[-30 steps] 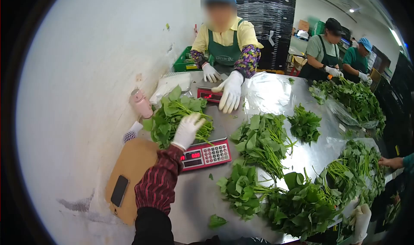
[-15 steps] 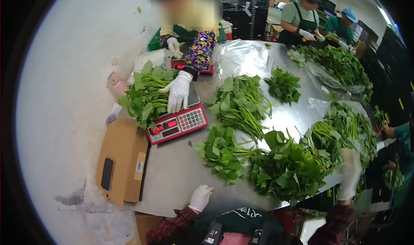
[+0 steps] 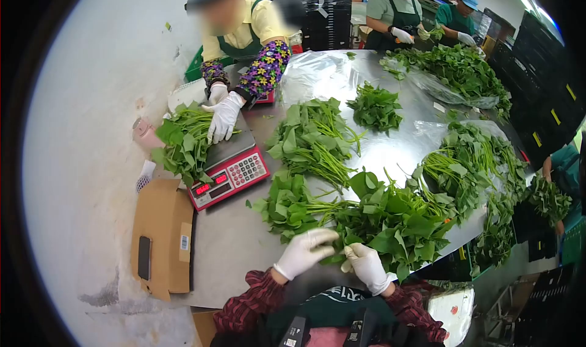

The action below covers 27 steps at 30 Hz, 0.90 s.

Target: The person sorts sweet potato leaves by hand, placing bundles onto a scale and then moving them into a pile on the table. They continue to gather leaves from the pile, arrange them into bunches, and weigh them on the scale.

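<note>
My white-gloved left hand (image 3: 307,251) is at the near edge of the metal table, its fingers stretched out towards the right, in front of a small bunch of leafy greens (image 3: 285,206). Close by on the right, my gloved right hand (image 3: 367,267) has its fingers pinched together at the front of a large heap of leafy greens (image 3: 397,225). Whatever lies between those fingertips is too small to make out. A few leaves show in the gap between my two hands.
Across the table (image 3: 238,243), a co-worker's gloved hands (image 3: 224,116) are at greens (image 3: 186,140) on a red digital scale (image 3: 229,179). More bunches (image 3: 314,139) and heaps (image 3: 467,164) lie beyond. A cardboard box (image 3: 162,231) with a phone stands left. Other people work at the back.
My right hand has come in from the far right to the front of the heap. My left hand has moved right and up beside it. The co-worker's hands have drawn together over the scale.
</note>
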Each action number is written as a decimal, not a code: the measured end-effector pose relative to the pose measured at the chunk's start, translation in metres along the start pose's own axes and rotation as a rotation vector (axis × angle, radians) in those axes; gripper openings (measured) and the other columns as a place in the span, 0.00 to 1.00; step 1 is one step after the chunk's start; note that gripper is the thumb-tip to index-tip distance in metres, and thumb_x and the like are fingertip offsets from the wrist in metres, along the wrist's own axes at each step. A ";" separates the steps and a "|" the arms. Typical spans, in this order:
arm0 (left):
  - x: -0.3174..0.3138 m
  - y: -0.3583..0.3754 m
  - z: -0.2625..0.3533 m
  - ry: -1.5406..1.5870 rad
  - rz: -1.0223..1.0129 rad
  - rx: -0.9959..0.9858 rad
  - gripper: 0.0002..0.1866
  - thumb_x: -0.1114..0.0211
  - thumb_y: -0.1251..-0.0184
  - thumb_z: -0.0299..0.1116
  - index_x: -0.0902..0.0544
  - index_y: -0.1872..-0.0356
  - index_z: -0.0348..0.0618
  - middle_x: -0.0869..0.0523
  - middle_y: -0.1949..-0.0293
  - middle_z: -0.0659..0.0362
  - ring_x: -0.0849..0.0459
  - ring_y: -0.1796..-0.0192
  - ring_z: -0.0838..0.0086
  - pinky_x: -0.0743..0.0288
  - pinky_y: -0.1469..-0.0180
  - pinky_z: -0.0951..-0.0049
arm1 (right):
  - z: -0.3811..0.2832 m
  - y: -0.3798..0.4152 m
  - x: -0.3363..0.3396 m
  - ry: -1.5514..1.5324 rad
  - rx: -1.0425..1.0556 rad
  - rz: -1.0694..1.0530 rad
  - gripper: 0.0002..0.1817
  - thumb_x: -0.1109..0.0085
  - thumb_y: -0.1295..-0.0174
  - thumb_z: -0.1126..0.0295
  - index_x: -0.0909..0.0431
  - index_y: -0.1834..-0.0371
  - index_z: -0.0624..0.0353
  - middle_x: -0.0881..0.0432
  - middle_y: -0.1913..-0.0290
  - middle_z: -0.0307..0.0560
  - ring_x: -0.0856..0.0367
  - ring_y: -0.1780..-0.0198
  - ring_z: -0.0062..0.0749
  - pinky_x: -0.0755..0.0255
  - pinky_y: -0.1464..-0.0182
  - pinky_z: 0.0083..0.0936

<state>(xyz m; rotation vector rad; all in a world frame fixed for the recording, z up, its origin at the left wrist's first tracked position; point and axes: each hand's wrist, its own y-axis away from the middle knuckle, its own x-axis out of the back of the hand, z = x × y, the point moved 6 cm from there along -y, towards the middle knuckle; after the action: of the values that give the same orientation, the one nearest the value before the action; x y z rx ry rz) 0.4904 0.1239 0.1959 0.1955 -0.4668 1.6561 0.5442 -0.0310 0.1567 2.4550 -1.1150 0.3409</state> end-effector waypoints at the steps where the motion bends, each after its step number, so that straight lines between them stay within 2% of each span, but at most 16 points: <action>1: 0.003 -0.011 -0.012 -0.151 0.088 -0.039 0.14 0.35 0.41 0.30 0.17 0.53 0.41 0.16 0.53 0.53 0.17 0.51 0.63 0.25 0.47 0.69 | 0.004 0.001 0.005 -0.002 -0.003 0.006 0.15 0.51 0.31 0.64 0.25 0.73 0.61 0.21 0.82 0.45 0.20 0.77 0.30 0.29 0.74 0.27; 3: -0.002 -0.038 -0.039 -0.317 0.053 0.064 0.17 0.36 0.40 0.34 0.19 0.50 0.41 0.19 0.48 0.52 0.21 0.44 0.62 0.30 0.40 0.67 | 0.017 0.005 -0.001 0.147 -0.067 -0.167 0.16 0.49 0.32 0.62 0.26 0.74 0.61 0.22 0.82 0.47 0.20 0.78 0.37 0.28 0.72 0.31; 4: -0.009 -0.051 -0.061 -0.316 0.045 0.058 0.17 0.36 0.40 0.34 0.19 0.50 0.41 0.19 0.48 0.52 0.21 0.44 0.62 0.30 0.40 0.67 | 0.015 0.007 -0.003 0.208 0.017 -0.173 0.16 0.49 0.34 0.60 0.25 0.74 0.60 0.22 0.83 0.47 0.20 0.78 0.38 0.27 0.71 0.33; 6: -0.030 -0.075 -0.094 -0.772 -0.059 -0.048 0.29 0.32 0.45 0.44 0.25 0.40 0.51 0.24 0.42 0.48 0.28 0.37 0.59 0.40 0.33 0.61 | 0.018 0.007 -0.015 0.247 0.125 -0.154 0.17 0.47 0.35 0.58 0.25 0.72 0.61 0.20 0.77 0.55 0.19 0.73 0.49 0.27 0.68 0.40; 7: -0.032 -0.080 -0.092 -0.769 -0.063 -0.055 0.29 0.32 0.45 0.44 0.25 0.40 0.51 0.24 0.42 0.48 0.28 0.37 0.59 0.40 0.33 0.61 | 0.017 0.008 -0.021 0.285 0.220 -0.108 0.17 0.47 0.35 0.57 0.25 0.71 0.61 0.20 0.75 0.58 0.20 0.71 0.54 0.27 0.66 0.42; 9: -0.034 -0.089 -0.099 -1.090 -0.197 0.100 0.42 0.28 0.54 0.52 0.34 0.33 0.65 0.29 0.38 0.43 0.34 0.33 0.55 0.48 0.29 0.56 | 0.021 0.005 -0.024 0.310 0.246 -0.094 0.18 0.46 0.36 0.56 0.25 0.70 0.62 0.20 0.71 0.61 0.21 0.67 0.59 0.27 0.63 0.45; 10: -0.035 -0.088 -0.118 -1.118 -0.193 0.126 0.48 0.25 0.61 0.54 0.37 0.32 0.74 0.30 0.38 0.41 0.32 0.35 0.50 0.46 0.30 0.53 | 0.023 0.005 -0.025 0.321 0.252 -0.105 0.18 0.46 0.36 0.56 0.25 0.69 0.62 0.20 0.71 0.61 0.21 0.67 0.58 0.27 0.63 0.45; 11: -0.035 -0.085 -0.128 -1.121 -0.195 0.120 0.48 0.25 0.61 0.54 0.37 0.32 0.74 0.30 0.38 0.41 0.32 0.35 0.50 0.46 0.30 0.53 | 0.020 0.005 -0.025 0.332 0.259 -0.115 0.17 0.46 0.36 0.56 0.25 0.69 0.62 0.20 0.71 0.60 0.21 0.67 0.57 0.27 0.62 0.45; 13: -0.028 -0.080 -0.142 -1.073 -0.155 0.200 0.46 0.24 0.61 0.52 0.35 0.33 0.70 0.23 0.44 0.44 0.25 0.41 0.55 0.45 0.31 0.53 | 0.018 0.003 -0.022 0.343 0.253 -0.118 0.17 0.46 0.37 0.56 0.25 0.68 0.62 0.20 0.70 0.60 0.20 0.65 0.57 0.27 0.62 0.45; 14: -0.025 -0.078 -0.142 -1.079 -0.142 0.182 0.37 0.31 0.49 0.42 0.33 0.33 0.65 0.17 0.57 0.51 0.18 0.53 0.61 0.38 0.36 0.55 | 0.019 0.002 -0.022 0.342 0.229 -0.121 0.17 0.46 0.37 0.56 0.25 0.68 0.62 0.20 0.70 0.60 0.20 0.65 0.57 0.27 0.62 0.45; 17: -0.017 -0.073 -0.154 -1.178 -0.138 0.253 0.31 0.41 0.43 0.32 0.32 0.34 0.55 0.16 0.65 0.53 0.17 0.59 0.62 0.31 0.41 0.56 | 0.026 0.000 -0.029 0.341 0.218 -0.136 0.17 0.46 0.36 0.57 0.25 0.68 0.62 0.20 0.70 0.60 0.20 0.65 0.56 0.27 0.62 0.45; 18: -0.015 -0.068 -0.158 -1.178 -0.008 0.153 0.21 0.47 0.44 0.26 0.22 0.47 0.51 0.18 0.72 0.57 0.18 0.66 0.64 0.27 0.50 0.61 | 0.028 -0.001 -0.031 0.341 0.234 -0.139 0.17 0.46 0.36 0.57 0.25 0.68 0.62 0.20 0.70 0.60 0.20 0.65 0.56 0.27 0.62 0.45; 19: -0.011 -0.066 -0.157 -1.179 -0.005 0.157 0.21 0.47 0.44 0.26 0.22 0.47 0.51 0.18 0.72 0.57 0.18 0.66 0.64 0.27 0.50 0.61 | 0.028 -0.001 -0.032 0.341 0.237 -0.143 0.17 0.46 0.36 0.57 0.25 0.68 0.62 0.20 0.70 0.60 0.20 0.65 0.56 0.27 0.62 0.45; 21: -0.006 -0.063 -0.158 -1.280 -0.123 0.172 0.10 0.45 0.41 0.30 0.18 0.62 0.52 0.18 0.72 0.58 0.17 0.67 0.66 0.28 0.58 0.62 | 0.031 -0.001 -0.033 0.357 0.222 -0.168 0.17 0.47 0.36 0.57 0.25 0.69 0.62 0.20 0.70 0.60 0.20 0.66 0.56 0.27 0.62 0.45; 22: 0.004 -0.060 -0.152 -1.276 -0.061 0.113 0.05 0.45 0.42 0.31 0.19 0.70 0.51 0.18 0.72 0.58 0.17 0.66 0.66 0.29 0.62 0.63 | 0.031 -0.002 -0.032 0.359 0.227 -0.170 0.17 0.47 0.36 0.57 0.25 0.69 0.62 0.20 0.70 0.60 0.20 0.66 0.56 0.27 0.62 0.45; 27: 0.049 -0.061 -0.120 -1.242 0.053 0.139 0.07 0.42 0.52 0.25 0.22 0.70 0.50 0.22 0.71 0.58 0.21 0.63 0.62 0.33 0.60 0.62 | 0.031 -0.003 -0.032 0.365 0.241 -0.177 0.18 0.49 0.35 0.56 0.25 0.70 0.62 0.21 0.72 0.60 0.21 0.67 0.57 0.27 0.63 0.45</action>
<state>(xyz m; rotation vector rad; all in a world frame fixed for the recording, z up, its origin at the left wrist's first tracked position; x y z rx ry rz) 0.5602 0.2223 0.1181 1.3517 -1.2698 1.4537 0.5274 -0.0224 0.1165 2.5304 -0.7335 0.8701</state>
